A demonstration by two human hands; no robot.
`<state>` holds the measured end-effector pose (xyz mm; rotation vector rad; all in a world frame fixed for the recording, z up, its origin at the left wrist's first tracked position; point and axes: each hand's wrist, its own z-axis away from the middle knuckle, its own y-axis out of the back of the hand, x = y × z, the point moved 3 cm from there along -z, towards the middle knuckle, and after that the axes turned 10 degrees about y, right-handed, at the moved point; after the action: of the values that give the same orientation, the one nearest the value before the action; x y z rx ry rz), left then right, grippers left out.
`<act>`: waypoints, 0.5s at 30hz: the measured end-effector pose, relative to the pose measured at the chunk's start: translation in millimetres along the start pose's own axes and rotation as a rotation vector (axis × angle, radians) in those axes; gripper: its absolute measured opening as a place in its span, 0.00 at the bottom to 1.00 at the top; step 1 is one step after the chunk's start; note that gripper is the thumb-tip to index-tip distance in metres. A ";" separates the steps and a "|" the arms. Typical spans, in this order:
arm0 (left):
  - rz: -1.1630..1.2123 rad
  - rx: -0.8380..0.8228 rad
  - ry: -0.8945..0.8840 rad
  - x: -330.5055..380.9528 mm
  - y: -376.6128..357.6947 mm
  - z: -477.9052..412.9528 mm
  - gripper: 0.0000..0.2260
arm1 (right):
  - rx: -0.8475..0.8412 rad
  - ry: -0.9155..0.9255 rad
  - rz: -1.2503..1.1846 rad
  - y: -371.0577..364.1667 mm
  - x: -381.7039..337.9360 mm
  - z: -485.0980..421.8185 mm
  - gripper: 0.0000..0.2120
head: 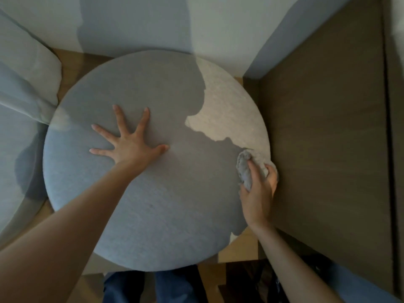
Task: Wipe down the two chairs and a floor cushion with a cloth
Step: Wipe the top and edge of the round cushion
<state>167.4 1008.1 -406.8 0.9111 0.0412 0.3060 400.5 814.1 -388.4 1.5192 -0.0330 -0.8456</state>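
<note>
Fingers of the left hand [131, 147] spread flat mid-cushion [153, 204], likely steadying it, while the right hand [259, 193] grips a bunched cloth [246, 169] at its right edge.

The left grip [133, 147] lies flat, fingers spread wide, pressing just left of the middle of the cushion [153, 204], its forearm stretched straight. The right grip [260, 191] curls round a bunched cloth [244, 171] at the cushion's right edge.
</note>
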 end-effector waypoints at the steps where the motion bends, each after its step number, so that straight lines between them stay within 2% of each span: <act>1: 0.000 -0.006 0.003 0.2 0.4 0.8 0.45 | -0.035 -0.033 -0.018 0.3 0.7 12.4 0.32; 3: -0.002 -0.013 0.008 1.3 1.0 2.6 0.45 | -0.080 -0.100 -0.051 4.4 2.2 25.1 0.31; 5: -0.002 -0.017 0.010 1.0 1.8 2.9 0.45 | -0.004 -0.107 -0.056 14.0 -4.5 17.6 0.26; 8: 0.002 -0.014 0.004 -0.3 0.0 1.6 0.45 | 0.172 0.072 -0.018 28.6 -31.2 -22.9 0.24; 10: 0.003 -0.001 -0.005 -1.2 -2.0 0.2 0.45 | 0.204 0.178 0.029 30.9 -47.8 -67.6 0.26; 12: 0.007 0.002 -0.004 -1.6 -3.1 -0.7 0.45 | 0.129 0.183 0.119 27.2 -54.8 -115.9 0.27; 15: -0.007 0.013 -0.006 -1.3 -4.0 -0.8 0.44 | -0.157 0.092 0.210 11.6 -45.9 -161.9 0.29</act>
<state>166.9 1006.1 -410.5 0.9244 0.0411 0.2974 455.9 972.8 -373.9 1.3780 -0.0562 -0.5962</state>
